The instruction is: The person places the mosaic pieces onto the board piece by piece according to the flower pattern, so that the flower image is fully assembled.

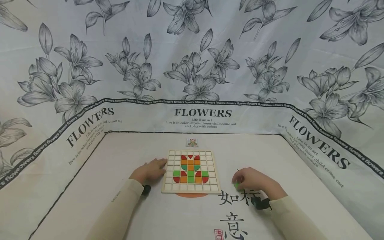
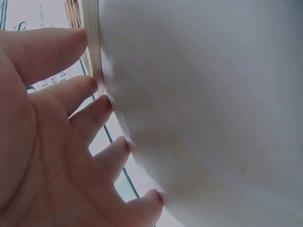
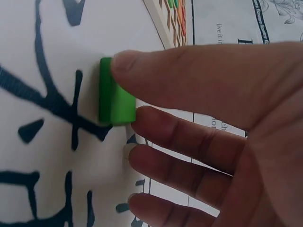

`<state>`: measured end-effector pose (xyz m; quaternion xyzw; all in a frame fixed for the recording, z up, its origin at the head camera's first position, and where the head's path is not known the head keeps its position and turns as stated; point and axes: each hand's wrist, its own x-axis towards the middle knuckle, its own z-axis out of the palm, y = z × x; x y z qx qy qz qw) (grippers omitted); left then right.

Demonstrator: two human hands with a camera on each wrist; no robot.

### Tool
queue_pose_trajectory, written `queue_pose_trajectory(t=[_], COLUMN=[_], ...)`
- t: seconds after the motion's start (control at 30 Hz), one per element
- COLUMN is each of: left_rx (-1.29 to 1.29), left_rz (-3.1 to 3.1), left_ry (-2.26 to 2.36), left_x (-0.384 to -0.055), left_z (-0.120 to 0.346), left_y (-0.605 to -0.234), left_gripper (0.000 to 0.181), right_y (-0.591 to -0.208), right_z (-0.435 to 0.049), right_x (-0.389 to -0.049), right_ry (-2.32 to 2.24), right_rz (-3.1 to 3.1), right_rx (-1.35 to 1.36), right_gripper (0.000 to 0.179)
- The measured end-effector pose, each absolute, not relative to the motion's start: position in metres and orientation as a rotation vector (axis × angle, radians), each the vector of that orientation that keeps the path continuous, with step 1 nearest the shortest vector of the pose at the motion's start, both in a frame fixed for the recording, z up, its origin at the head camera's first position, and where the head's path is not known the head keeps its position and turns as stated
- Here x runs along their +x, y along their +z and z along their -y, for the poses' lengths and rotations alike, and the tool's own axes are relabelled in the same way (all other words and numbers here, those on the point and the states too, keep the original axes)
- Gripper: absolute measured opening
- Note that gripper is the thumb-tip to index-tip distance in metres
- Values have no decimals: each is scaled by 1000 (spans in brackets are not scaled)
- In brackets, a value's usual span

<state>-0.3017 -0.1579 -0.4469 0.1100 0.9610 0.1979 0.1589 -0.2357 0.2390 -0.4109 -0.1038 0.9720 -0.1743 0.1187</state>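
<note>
A square wooden grid board lies flat, with red, orange, green and teal tiles forming a flower pattern in several of its cells. My left hand rests at the board's left side. In the left wrist view, thumb and index fingertip touch the board's edge while the other fingers reach down to the white cloth. To the right of the board, my right hand pinches a green tile between thumb and fingers, low over the cloth's black writing. In the head view this tile is partly hidden.
Behind the board lies a small picture card with a similar flower pattern. An orange shape shows at the board's near edge. Black characters mark the cloth at the right front. Flower-printed cloth walls surround the table.
</note>
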Motion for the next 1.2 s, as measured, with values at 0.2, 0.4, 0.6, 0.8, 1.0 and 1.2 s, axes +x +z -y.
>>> queue_pose_trajectory(t=[0.2,0.4,0.6,0.8,1.0,1.2], left_rx=[314,323,327,321,317,319], left_rz=[-2747,-2741,-2732,-2732,-2733,-2729], left_ry=[567,570,568,559,555,561], left_x=[-304,-303,-302,-303,-304,-304], left_z=[159,159,160,160,160,159], left_y=[-449,-448,-445,-444,-446,-446], left_gripper=[57,57,57,56,57,57], right_y=[-415,-412,-414,-416,-417,-415], right_z=[-246,-244,-243,-241,-237,-229], right_x=[-233,-229,-228,-229,-232,-234], right_ry=[-537,-496,-462,-438,-447,-470], right_rz=[-2830,-2843,-2864,-2876,-2881,-2887], right_rx=[-269,-268,-280,-308,-341,-355], right_gripper=[23,26,22,22,22,26])
